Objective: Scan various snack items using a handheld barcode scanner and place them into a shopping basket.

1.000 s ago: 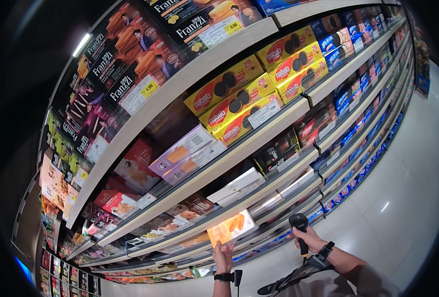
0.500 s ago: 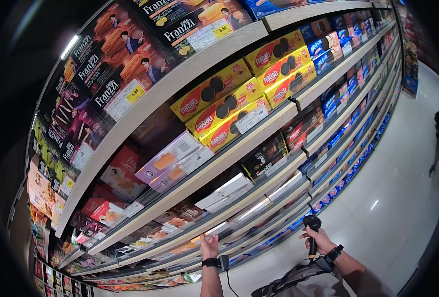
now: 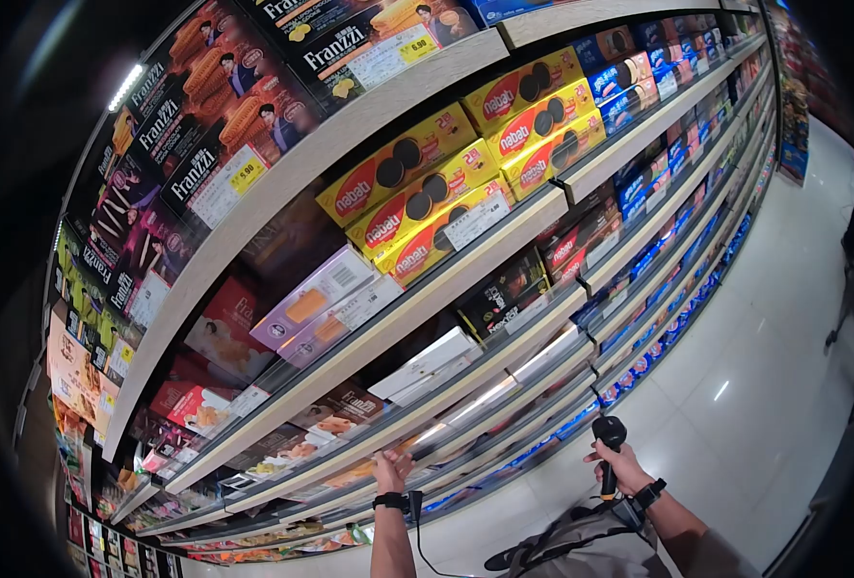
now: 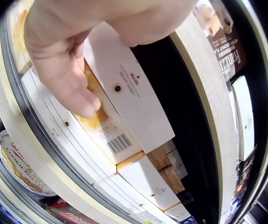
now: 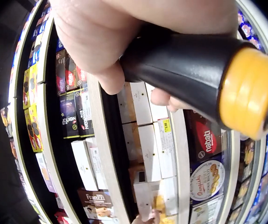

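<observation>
My left hand reaches to a lower shelf. In the left wrist view that hand has bent fingers, and a fingertip touches the printed side of an orange-and-white box standing between white boxes. The thumb's contact is unclear. From the right wrist view, the same hand shows low down, at the white boxes. Out over the floor, my right hand grips a black handheld device. Its black handle has a yellow ring, and the fingers wrap round it.
Shelf edges run diagonally across the head view. Yellow biscuit boxes, a lilac box and black Franzzi boxes stand above. A cable hangs by the left wrist. Pale floor lies at the right.
The orange-and-white box, held out in front of the shelf a second ago, is back among the shelf goods. My left hand has moved left, its fingers more bent. My right hand keeps its grip.
</observation>
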A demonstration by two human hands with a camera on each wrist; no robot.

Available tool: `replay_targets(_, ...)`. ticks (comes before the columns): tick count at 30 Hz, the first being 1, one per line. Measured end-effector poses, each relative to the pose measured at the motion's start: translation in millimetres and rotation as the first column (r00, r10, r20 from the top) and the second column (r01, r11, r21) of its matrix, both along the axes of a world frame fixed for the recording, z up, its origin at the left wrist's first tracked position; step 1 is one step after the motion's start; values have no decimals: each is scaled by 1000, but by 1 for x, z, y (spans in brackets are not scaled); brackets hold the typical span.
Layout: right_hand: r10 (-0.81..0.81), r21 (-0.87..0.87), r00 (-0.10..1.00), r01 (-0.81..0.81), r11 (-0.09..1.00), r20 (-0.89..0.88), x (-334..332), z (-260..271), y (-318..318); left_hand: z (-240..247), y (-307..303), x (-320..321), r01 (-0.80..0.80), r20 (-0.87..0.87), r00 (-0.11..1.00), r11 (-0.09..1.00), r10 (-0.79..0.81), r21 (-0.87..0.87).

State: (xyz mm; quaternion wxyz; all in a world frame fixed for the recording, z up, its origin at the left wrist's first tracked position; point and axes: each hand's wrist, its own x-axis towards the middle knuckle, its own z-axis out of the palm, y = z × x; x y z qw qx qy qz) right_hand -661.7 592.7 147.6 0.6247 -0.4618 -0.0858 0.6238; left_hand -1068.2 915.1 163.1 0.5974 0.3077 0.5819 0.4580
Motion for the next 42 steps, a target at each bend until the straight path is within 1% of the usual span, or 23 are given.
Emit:
replay_targets(3,49,-43,987,-43,998,152,1,-14,-2,-6,-30,-27,0,23,1000,1000,0,9)
replay_targets(5,291,-278,763,-152,949,577,2,-33,0,-27,-67,-57,96,143,985,995,-95,1)
replay_targets(7,259,-245,676,-119,962,690,2,-63,-10,-40,-124,-76,145,87,986,987,-139,-64)
replay_targets(9,542,-476,308,-265,838,782,-4,-117,-23,-11,-232,-79,-5,-138,990,983,-21,-185)
replay_targets(13,832,-684,47,-545,485,553,-15,-207,-86,3,-445,-112,-282,-411,898,921,156,-268)
replay_targets(15,857,-815,-260,-514,267,445,-16,-243,-115,-7,-550,-122,-436,-506,817,871,277,-227)
replay_targets(16,901,-817,-299,-569,97,315,-9,-245,-106,-7,-581,-122,-434,-686,703,877,187,-206)
replay_targets(18,846,-843,-444,-537,12,295,-5,-255,-113,32,-624,-74,-422,-914,407,887,1,-187)
replay_targets(19,837,-874,-469,-486,21,281,-2,-263,-118,16,-644,-84,-322,-913,385,907,-134,-269)
replay_targets(21,748,-864,-588,-501,-38,308,-18,-231,-91,0,-710,-41,-389,-956,228,882,-187,-266)
replay_targets(22,800,-852,-503,-524,19,327,-30,-217,-84,-13,-723,-37,-406,-942,271,864,-199,-299)
replay_targets(23,843,-838,-413,-541,77,344,-35,-205,-75,-22,-728,-26,-375,-969,98,894,-226,-247)
replay_targets(24,841,-821,-419,-569,50,342,-39,-196,-60,-21,-718,-13,-455,-956,100,842,-275,-290)
replay_targets(25,779,-773,-418,-621,131,468,-37,-204,-51,-26,-709,-5,-514,-941,112,791,-320,-330)
replay_targets(26,742,-750,-418,-639,170,524,-40,-206,-39,-52,-712,-20,-551,-947,189,770,-261,-322)
replay_targets(27,744,-754,-412,-630,184,526,-49,-203,-28,-70,-712,-34,-587,-972,131,774,-197,-236)
replay_targets(28,739,-748,-391,-625,225,549,-60,-200,-17,-66,-695,-48,-654,-956,244,700,-166,-288)
replay_targets(29,731,-739,-370,-619,265,573,-67,-196,-9,-76,-691,-62,-652,-949,226,689,-222,-316)
replay_targets(31,686,-657,-292,-664,356,667,-72,-191,-1,-66,-674,-58,-644,-982,-20,754,-189,-131)
replay_targets(35,609,-576,-220,-662,481,762,-80,-170,9,-94,-673,-75,-679,-983,-68,729,-170,-79)
replay_targets(37,568,-612,-314,-638,467,761,-75,-191,-4,-102,-671,-94,-699,-984,-30,707,-178,-107)
replay_targets(39,778,-822,-390,-503,268,493,-86,-181,-19,-108,-669,-124,-699,-989,-54,712,-138,-61)
replay_targets(42,695,-809,-515,-564,166,502,-113,-183,-40,-110,-639,-186,-684,-991,-132,727,-38,63)
